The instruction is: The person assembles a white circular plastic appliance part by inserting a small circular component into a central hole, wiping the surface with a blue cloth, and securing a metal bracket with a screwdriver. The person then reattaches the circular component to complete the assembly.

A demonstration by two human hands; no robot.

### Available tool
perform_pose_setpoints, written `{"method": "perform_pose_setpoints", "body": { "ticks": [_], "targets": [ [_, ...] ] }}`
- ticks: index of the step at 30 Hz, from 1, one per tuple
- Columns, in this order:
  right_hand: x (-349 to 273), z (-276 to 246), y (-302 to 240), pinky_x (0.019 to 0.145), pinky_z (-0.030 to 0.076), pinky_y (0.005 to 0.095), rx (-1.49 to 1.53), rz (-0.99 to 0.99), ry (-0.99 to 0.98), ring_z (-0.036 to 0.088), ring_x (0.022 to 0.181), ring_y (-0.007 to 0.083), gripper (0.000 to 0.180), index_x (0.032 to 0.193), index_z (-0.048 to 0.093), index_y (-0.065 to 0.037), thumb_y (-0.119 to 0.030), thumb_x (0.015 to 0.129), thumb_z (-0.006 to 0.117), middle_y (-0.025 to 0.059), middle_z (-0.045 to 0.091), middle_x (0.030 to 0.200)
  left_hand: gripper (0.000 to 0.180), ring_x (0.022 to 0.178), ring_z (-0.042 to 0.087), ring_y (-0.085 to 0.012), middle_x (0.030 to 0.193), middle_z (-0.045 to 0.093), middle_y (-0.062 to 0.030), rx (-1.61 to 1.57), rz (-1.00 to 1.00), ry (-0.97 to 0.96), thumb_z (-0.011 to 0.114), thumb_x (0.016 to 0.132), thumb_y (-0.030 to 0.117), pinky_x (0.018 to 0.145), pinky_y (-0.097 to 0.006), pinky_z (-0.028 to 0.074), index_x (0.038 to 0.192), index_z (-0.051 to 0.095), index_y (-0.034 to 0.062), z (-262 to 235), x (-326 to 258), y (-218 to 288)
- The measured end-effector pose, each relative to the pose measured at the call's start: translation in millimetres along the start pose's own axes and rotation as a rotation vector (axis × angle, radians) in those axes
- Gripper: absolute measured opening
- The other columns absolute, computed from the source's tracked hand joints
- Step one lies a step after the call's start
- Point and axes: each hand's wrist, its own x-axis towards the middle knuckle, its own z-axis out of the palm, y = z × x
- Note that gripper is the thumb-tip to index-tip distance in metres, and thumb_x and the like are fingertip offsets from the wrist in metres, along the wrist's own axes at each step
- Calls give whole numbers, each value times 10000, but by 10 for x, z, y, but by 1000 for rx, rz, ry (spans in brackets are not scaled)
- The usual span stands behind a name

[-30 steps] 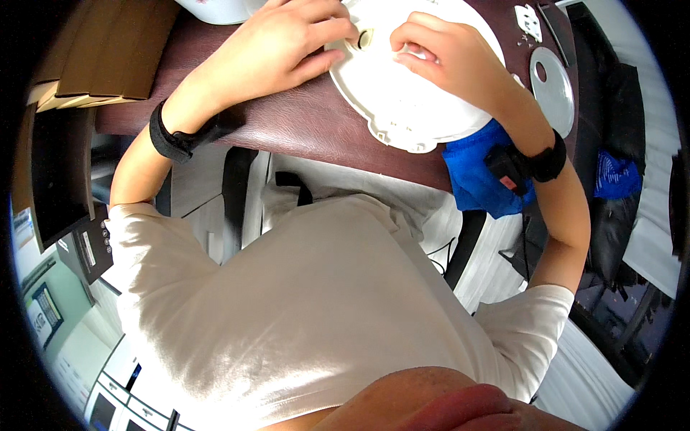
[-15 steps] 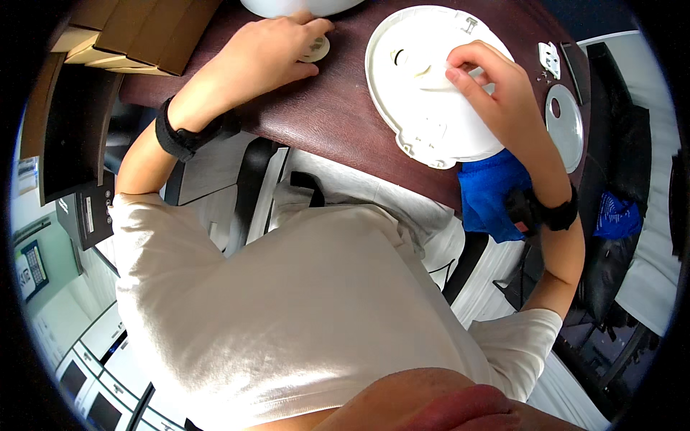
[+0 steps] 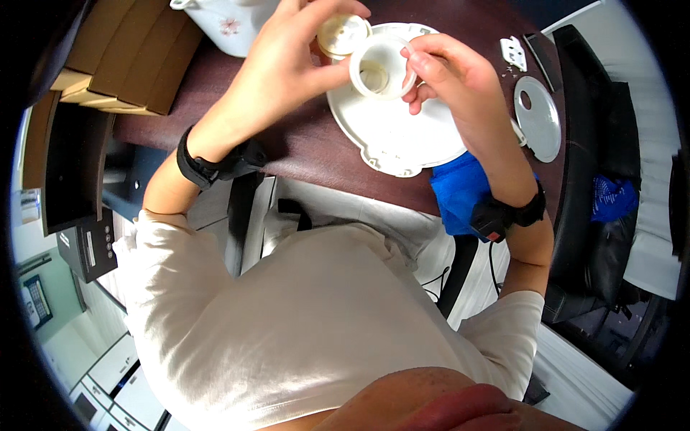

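Observation:
A small round off-white plastic disc (image 3: pixel 343 36) with holes in its face is gripped in the fingers of my left hand (image 3: pixel 291 61). Beside it, my right hand (image 3: pixel 449 75) pinches a small white cup (image 3: pixel 382 66) by its right side, its open mouth tilted up toward me. My left thumb reaches to the cup's left rim. Something ring-like shows at the cup's bottom, too shaded to name. Beneath both hands lies a large round white plastic cover (image 3: pixel 410 140) with small tabs on its edge, partly hidden by the cup and my right hand.
A white floral-patterned appliance (image 3: pixel 230 29) stands at the back left, near cardboard boxes (image 3: pixel 140 54). On the right lie a smaller oval plate with a hole (image 3: pixel 540 129), a white bracket (image 3: pixel 513 54) and tiny screws (image 3: pixel 509 71). Blue cloth (image 3: pixel 454 190) hangs over the table's front edge.
My left hand has lifted the disc off the table and moved right. My right hand has moved left and now holds the cup. The two hands have come together above the large cover.

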Motion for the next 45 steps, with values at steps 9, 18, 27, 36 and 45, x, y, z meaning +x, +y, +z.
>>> {"method": "perform_pose_setpoints", "body": {
  "ticks": [9, 18, 27, 36, 45],
  "targets": [
    [76, -178, 103, 651, 519, 262, 11, -53, 138, 605, 739, 125, 226, 1044, 579, 28, -174, 943, 577, 85, 619, 867, 722, 1161, 525, -163, 1230, 545, -83, -453, -86, -181, 687, 693, -27, 1012, -306, 416, 1361, 415, 11, 372, 275, -48],
    [120, -238, 243, 659, 529, 281, 16, 17, 230, 617, 704, 157, 262, 1110, 511, 28, -176, 953, 560, 117, 620, 887, 541, 1147, 533, -179, 1289, 523, -114, -1058, -296, -294, 471, 888, 105, 970, -320, 446, 1406, 367, -11, 436, 271, -275],
    [139, -230, 361, 667, 531, 284, 82, -13, 171, 636, 721, 178, 285, 1101, 505, 18, -225, 963, 563, 124, 623, 900, 460, 1150, 554, -168, 1284, 562, -112, -862, -297, -188, 488, 989, 209, 962, -326, 470, 1394, 418, 2, 431, 201, -325],
    [140, -238, 401, 671, 502, 270, 45, 46, 119, 608, 701, 156, 329, 1088, 518, 7, -307, 988, 513, 103, 618, 904, 474, 1108, 578, -157, 1279, 569, -110, -950, -373, -240, 541, 963, 226, 911, -311, 505, 1376, 439, 16, 385, 196, -330],
    [124, -188, 375, 640, 507, 262, 18, 26, 159, 614, 682, 146, 324, 1114, 497, 46, -226, 949, 562, 111, 618, 858, 461, 1103, 582, -170, 1247, 578, -117, -963, -349, -186, 547, 958, 175, 919, -315, 511, 1369, 427, 3, 396, 167, -405]
  ]
}}
